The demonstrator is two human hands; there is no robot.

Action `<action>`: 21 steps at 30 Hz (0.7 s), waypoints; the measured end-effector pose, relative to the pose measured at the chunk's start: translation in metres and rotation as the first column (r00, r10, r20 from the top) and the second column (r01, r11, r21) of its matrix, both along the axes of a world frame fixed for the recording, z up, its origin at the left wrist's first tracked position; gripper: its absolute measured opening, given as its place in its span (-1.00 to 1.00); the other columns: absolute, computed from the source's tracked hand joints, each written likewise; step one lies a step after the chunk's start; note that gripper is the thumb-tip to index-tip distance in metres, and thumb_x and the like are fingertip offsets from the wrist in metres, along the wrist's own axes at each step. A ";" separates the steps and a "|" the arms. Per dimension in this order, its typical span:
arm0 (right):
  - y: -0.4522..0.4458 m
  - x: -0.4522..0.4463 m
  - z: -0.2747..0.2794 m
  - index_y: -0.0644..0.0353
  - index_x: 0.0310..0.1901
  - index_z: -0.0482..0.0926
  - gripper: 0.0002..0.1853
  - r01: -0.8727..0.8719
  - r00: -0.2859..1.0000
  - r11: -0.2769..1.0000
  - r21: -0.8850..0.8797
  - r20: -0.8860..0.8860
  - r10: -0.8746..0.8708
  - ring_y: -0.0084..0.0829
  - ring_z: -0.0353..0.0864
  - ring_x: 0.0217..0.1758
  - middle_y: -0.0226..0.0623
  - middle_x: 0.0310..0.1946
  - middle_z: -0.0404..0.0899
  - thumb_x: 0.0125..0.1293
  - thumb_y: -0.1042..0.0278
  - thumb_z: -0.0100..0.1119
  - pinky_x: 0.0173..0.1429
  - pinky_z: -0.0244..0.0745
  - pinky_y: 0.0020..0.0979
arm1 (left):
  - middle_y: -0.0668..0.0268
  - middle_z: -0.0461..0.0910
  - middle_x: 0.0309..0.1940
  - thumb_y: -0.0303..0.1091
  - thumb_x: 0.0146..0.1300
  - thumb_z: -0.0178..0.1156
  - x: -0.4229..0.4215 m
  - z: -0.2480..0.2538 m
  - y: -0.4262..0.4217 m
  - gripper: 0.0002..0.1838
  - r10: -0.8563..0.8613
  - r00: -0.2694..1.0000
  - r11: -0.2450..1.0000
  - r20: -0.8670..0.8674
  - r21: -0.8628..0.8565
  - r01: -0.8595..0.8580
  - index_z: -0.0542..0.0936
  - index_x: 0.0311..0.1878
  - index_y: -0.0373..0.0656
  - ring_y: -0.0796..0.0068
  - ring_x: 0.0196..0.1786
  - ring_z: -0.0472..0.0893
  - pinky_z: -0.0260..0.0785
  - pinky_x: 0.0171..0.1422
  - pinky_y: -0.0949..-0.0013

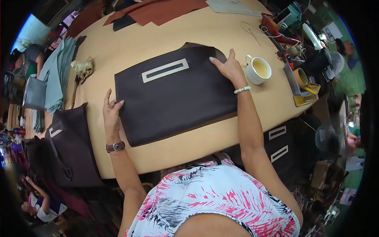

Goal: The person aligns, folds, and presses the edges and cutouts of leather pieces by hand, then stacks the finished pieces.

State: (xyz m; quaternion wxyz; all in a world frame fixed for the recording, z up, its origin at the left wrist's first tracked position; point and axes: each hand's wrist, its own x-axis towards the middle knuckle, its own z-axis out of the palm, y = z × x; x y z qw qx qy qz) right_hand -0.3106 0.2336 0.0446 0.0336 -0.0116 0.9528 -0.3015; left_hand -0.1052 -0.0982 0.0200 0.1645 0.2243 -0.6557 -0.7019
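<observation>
A dark brown leather piece lies on the pale table, with a cream rectangular frame around a dark slot near its far edge. My left hand is at the piece's left edge, thumb over the edge and fingers apart. At the far right corner is my right hand, its thumb on the leather and its fingers spread beyond the edge. Neither hand is closed round the leather. Under the far right corner, another brown layer shows.
A cup of yellowish drink stands just right of my right hand. Dark leather with scissors hangs at the left corner. A tool basket sits at the right edge. Reddish leather lies at the back. Other people are at the left.
</observation>
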 end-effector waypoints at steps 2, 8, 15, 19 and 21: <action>0.003 -0.007 -0.008 0.42 0.35 -0.15 0.10 -0.022 0.999 0.999 -0.039 -0.035 0.021 0.10 0.44 0.12 0.32 -0.01 0.45 -0.01 -0.13 0.25 0.19 0.35 -0.21 | 0.16 0.51 -0.11 -0.66 0.08 0.13 -0.007 -0.011 -0.011 -0.34 -0.046 0.999 0.999 -0.025 -0.005 0.046 0.23 0.31 -0.31 0.51 -0.10 0.53 0.37 0.05 0.51; -0.008 -0.018 -0.016 0.38 0.34 -0.11 -0.04 -0.012 0.985 0.954 -0.299 -0.169 -0.040 0.15 0.43 0.12 0.36 -0.03 0.44 0.02 0.22 0.27 0.21 0.32 -0.18 | 0.28 0.48 -0.04 -0.63 0.08 0.14 -0.031 -0.011 -0.017 -0.51 -0.050 0.999 0.996 0.014 -0.068 0.051 0.45 0.16 -0.28 0.60 -0.09 0.45 0.29 0.06 0.56; -0.018 -0.016 -0.012 0.25 0.33 0.00 -0.26 -0.047 0.925 0.955 -0.291 -0.374 -0.068 0.12 0.55 -0.22 0.11 -0.32 0.57 0.14 0.39 0.10 -0.08 0.44 -0.07 | 0.28 0.44 0.08 -0.65 0.03 0.03 -0.047 -0.008 -0.022 -0.46 -0.179 0.984 0.974 0.019 -0.137 0.180 0.45 0.18 -0.26 0.56 0.00 0.45 0.29 0.10 0.55; 0.023 0.037 0.000 0.27 0.37 -0.06 -0.26 -0.132 0.747 0.888 -0.441 -0.633 -0.203 0.07 0.53 -0.07 0.24 0.00 0.42 0.16 0.55 0.03 -0.01 0.45 -0.14 | 0.19 0.44 0.09 -0.65 -0.02 -0.05 -0.034 0.024 0.029 -0.41 -0.339 0.941 0.935 0.022 -0.101 0.339 0.38 0.21 -0.36 0.48 0.00 0.52 0.35 0.10 0.54; 0.064 0.067 -0.002 0.28 0.36 -0.04 -0.26 -0.043 0.667 0.895 -0.445 -0.680 -0.306 -0.01 0.55 -0.07 0.20 0.03 0.42 0.15 0.58 0.05 -0.03 0.46 -0.20 | 0.20 0.52 0.01 -0.65 0.05 -0.03 -0.033 0.025 0.046 -0.45 -0.476 0.879 0.879 -0.019 0.027 0.476 0.38 0.21 -0.36 0.50 -0.04 0.56 0.36 0.10 0.53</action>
